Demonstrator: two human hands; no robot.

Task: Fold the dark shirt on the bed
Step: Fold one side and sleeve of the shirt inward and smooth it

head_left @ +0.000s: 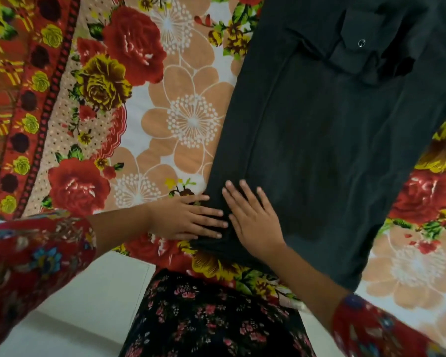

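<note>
Head view, looking down at the bed. At the left of the frame, a bedsheet (pixel 178 112) printed with red and yellow roses and large tan blossoms covers the bed, with a red patterned border along its far left side. At lower left, a red flowered left sleeve (pixel 36 253) crosses a white floor (pixel 88 292).

At lower centre, the left hand (pixel 188 217) lies flat, fingers straight and pointing right, partly on the bedsheet and partly on the lower left corner of the dark shirt (pixel 332 150). Just beside it, the right hand (pixel 252 217) rests palm down on the same corner, fingers straight, slightly spread and pointing toward the upper left. The hands sit close together; neither grasps the cloth. Below them, at bottom centre, is the person's black flowered clothing (pixel 204 318).

The dark shirt occupies the centre and right of the frame. It is spread flat on the bedsheet from the top edge down to the near edge of the bed. At upper right, a cuff (pixel 355 55) with a small pale button (pixel 361 43) lies folded over the shirt body. At lower right, the right sleeve (pixel 371 331) enters the frame.
</note>
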